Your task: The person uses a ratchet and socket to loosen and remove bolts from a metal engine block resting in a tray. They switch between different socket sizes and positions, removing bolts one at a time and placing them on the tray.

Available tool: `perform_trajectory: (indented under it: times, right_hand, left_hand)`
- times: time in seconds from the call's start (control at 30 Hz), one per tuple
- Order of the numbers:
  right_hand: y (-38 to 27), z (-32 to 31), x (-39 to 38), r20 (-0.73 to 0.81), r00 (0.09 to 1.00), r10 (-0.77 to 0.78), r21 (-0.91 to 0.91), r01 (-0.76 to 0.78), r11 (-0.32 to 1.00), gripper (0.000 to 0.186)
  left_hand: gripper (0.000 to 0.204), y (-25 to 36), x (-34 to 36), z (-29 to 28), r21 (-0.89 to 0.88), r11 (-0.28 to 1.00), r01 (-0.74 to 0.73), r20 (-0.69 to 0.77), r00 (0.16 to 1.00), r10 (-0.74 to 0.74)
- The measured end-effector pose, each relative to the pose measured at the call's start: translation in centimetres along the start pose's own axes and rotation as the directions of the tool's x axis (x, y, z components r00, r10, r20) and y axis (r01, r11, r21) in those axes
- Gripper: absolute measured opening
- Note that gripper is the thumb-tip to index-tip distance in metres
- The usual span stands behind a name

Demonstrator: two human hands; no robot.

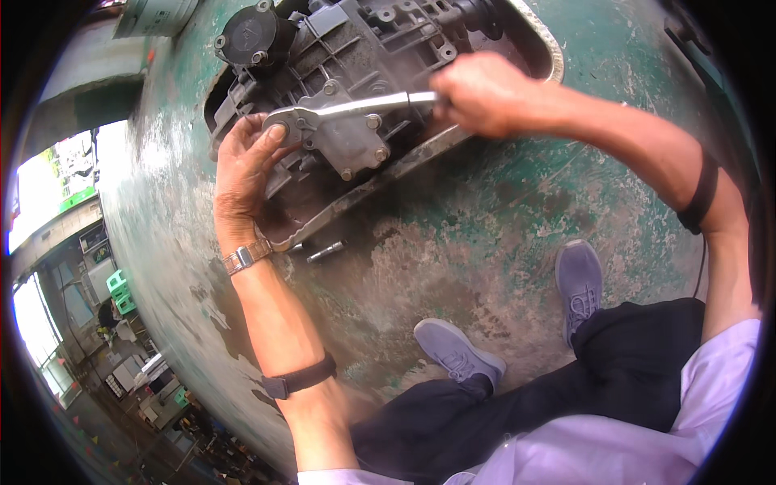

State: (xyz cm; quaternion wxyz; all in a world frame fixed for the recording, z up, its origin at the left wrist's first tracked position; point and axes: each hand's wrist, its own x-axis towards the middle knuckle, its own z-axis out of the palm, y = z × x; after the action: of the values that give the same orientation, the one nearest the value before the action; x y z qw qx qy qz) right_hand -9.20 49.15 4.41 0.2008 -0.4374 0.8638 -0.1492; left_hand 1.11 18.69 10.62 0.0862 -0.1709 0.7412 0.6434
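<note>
A dark metal gearbox-like housing (347, 56) sits in a shallow tray (551, 56). On its near side is a grey plate (343, 141) with several bolts. A long silver wrench (372, 103) crosses the top of that plate. My left hand (242, 166) grips the wrench's head end, thumb pressed on it at the plate's left part, fingers curled behind. My right hand (485, 93) is closed around the handle's right end, slightly blurred, hiding the tip of the handle.
A small socket tool (326, 250) lies on the worn green floor (485, 226) just outside the tray. My shoes (457, 352) are below. A pale cylindrical container (149, 16) is at the upper left. Along the left are a bright opening, shelves of clutter and green plastic stools (120, 291).
</note>
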Motion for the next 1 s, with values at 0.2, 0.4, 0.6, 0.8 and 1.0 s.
perform_trajectory:
  times: [0.2,0.4,0.6,0.8,1.0]
  right_hand:
    - [-9.6,8.0,-0.3,0.55,0.805,-0.225,0.591,-0.185,0.785,0.052]
    - [-14.8,10.1,1.8,0.612,0.677,-0.41,0.79,-0.491,0.368,0.066]
    - [-7.2,5.5,-0.7,0.655,0.649,-0.387,0.709,-0.35,0.612,0.044]
    - [0.7,-6.6,3.0,-0.076,0.986,0.147,0.174,-0.132,0.976,0.03]
    - [0.6,-8.0,9.1,-0.84,0.486,-0.24,-0.251,0.044,0.967,0.008]
  left_hand:
    - [0.038,0.1,-0.1,-0.7,0.076,0.996,0.055,-0.011,0.998,-0.054]
    - [0.04,0.5,0.0,-0.7,-0.008,0.998,0.065,0.069,0.996,-0.064]
    - [0.041,0.0,0.0,-0.5,-0.032,0.998,0.051,0.005,0.999,-0.051]
    - [0.04,-0.2,-0.3,-0.1,-0.023,0.999,-0.022,0.045,0.999,0.023]
    - [0.044,0.7,-0.2,0.9,-0.063,0.998,-0.009,0.025,1.0,0.011]
